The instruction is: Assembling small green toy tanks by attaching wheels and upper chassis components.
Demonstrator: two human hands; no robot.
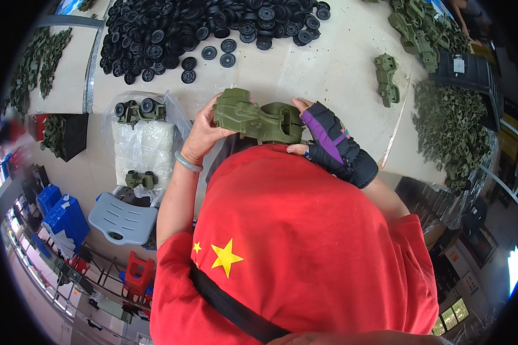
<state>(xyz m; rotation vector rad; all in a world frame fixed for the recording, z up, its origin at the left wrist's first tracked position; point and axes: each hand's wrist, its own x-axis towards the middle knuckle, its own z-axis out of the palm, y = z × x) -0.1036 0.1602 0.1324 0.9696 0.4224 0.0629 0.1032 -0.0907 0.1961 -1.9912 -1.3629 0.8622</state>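
Note:
Close to my body, at the table's near edge, I hold an olive-green plastic toy vehicle body [256, 119] between both hands. My left hand [203, 127], with a pale bangle at the wrist, grips its left end, and most of those fingers are behind it. At the right end, by an opening in the shell, my right hand [322, 135] holds on with thumb and fingers; it wears a black and purple fingerless glove. No wheels show on this body from here. A large heap of black toy wheels [172, 34] lies beyond it on the table.
Another green body [387, 80] lies at the table's right, near piled green bodies [420, 31] and a black crate [463, 72]. Small green parts [451, 126] are heaped beside them. At left, a wheeled vehicle [141, 110] rests on a plastic-wrapped stack above a grey chair [122, 218].

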